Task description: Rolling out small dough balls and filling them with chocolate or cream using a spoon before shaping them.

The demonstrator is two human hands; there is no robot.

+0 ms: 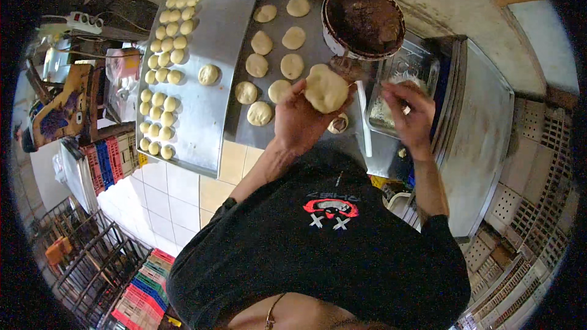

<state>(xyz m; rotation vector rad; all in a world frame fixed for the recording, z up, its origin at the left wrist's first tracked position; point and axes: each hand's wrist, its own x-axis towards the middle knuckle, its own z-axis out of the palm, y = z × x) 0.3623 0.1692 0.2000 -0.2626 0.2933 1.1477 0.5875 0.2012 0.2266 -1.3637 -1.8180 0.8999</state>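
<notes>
My left hand (pixel 298 121) holds a flattened round of pale dough (pixel 325 88) up on its palm and fingers, over the tray's near side. My right hand (pixel 411 116) is raised just above a rectangular metal pan (pixel 385 120) that holds pale shreds (pixel 408 77). Its fingers are curled in toward the thumb; whatever they pinch is too small to make out. Between the hands, a white handle (pixel 365 119) slants down from a clump of brown paste (pixel 347 68). A bucket (pixel 326 32) of thick brown filling stands beyond the dough, its rim smeared.
Flattened dough rounds (pixel 292 66) lie in rows on a dark tray (pixel 241 125). To the left, a metal tray (pixel 205 116) carries small dough balls (pixel 165 59). Stacked trays (pixel 477 140) stand on the right. Colourful crates (pixel 143 290) and a metal rack (pixel 92 256) are at lower left.
</notes>
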